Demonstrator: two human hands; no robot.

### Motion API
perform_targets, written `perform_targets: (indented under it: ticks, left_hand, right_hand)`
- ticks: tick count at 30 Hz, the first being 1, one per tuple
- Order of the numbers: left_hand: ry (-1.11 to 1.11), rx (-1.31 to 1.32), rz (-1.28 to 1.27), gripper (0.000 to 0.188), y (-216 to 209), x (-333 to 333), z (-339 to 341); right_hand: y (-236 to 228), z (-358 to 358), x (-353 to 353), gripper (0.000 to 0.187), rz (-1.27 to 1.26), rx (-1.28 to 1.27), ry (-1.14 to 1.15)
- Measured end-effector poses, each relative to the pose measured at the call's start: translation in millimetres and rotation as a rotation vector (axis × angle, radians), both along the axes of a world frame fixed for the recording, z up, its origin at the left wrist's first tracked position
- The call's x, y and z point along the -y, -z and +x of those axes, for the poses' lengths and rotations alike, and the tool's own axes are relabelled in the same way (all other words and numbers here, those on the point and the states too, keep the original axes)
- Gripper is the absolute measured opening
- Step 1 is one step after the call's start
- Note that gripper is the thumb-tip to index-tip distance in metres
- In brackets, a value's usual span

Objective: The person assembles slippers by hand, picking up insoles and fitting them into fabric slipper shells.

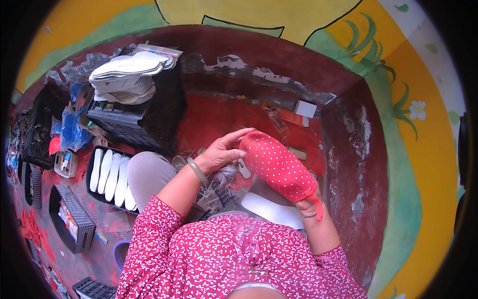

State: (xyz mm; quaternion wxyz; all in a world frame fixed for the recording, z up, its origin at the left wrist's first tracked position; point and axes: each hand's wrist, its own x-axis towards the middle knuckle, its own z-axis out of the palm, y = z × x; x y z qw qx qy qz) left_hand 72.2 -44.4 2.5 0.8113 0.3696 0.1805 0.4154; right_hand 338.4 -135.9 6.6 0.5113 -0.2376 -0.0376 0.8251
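Observation:
A red cloth piece with white dots (276, 162), long, rounded and shoe-shaped, slants across the space before my chest. Its far left end lies between the thumb and fingers of my left hand (223, 150), which wears a pale bangle. At the near end, my right hand (307, 206) goes into or under the cloth; its fingers are hidden and only the wrist part shows. A short red strap (316, 205) hangs there over the wrist. Below the cloth, a white pad (271, 210) shaped like a sole rests on my lap.
A stack of white insoles (124, 74) tops a black crate (149, 117) at the back left. More white insoles stand in a black basket (89, 172) by my left knee. Farther left are a grey basket (82, 226) and a small white box (64, 164). A wall (348, 124) rises close on my right.

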Motion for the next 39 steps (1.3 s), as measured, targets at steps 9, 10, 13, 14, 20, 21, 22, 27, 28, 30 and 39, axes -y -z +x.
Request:
perform_targets:
  ticks: [9, 10, 13, 14, 20, 21, 22, 27, 28, 30, 39]
  left_hand:
    - [0.057, -0.104, 0.081, 0.042, 16, -5, -9]
    - [0.003, -0.099, 0.103, 0.039, 10, -1, -8]
    - [-0.093, -0.091, 0.169, 0.032, 6, -2, -10]
    - [-0.113, -0.09, 0.191, 0.029, 6, -4, -11]
    - [-0.18, -0.07, -0.155, 0.029, 18, -13, -8]
    - [-0.218, -0.062, -0.183, 0.029, 32, -18, -9]
    - [-0.234, 0.059, -0.263, 0.03, 36, -27, -11]
    - [-0.212, 0.167, -0.303, 0.034, 41, -30, -16]
    - [-0.214, 0.175, -0.321, 0.034, 43, -29, -15]
    - [-0.167, 0.135, -0.357, 0.035, 51, -29, -13]
    - [0.167, -0.015, -0.621, 0.028, 64, -15, -5]
  right_hand:
    - [24, 9, 21, 0.04, 0.138, -0.302, -0.031]
    - [25, 8, 21, 0.04, 0.123, -0.298, -0.022]
    - [22, 3, 18, 0.039, 0.073, -0.248, 0.013]
    - [21, 1, 16, 0.039, 0.052, -0.216, 0.032]
    - [-5, -26, -4, 0.047, 0.037, 0.15, 0.075]
    - [-15, -28, -8, 0.051, 0.074, 0.15, 0.034]
    - [-28, -29, -11, 0.056, 0.109, 0.148, 0.001]
    - [-61, -27, -9, 0.068, 0.257, 0.355, -0.095]
    - [-62, -26, -9, 0.064, 0.291, 0.466, -0.089]
    - [-63, -23, -11, 0.056, 0.357, 0.687, -0.075]
    - [-101, -38, -45, 0.027, 1.38, 2.042, 0.275]
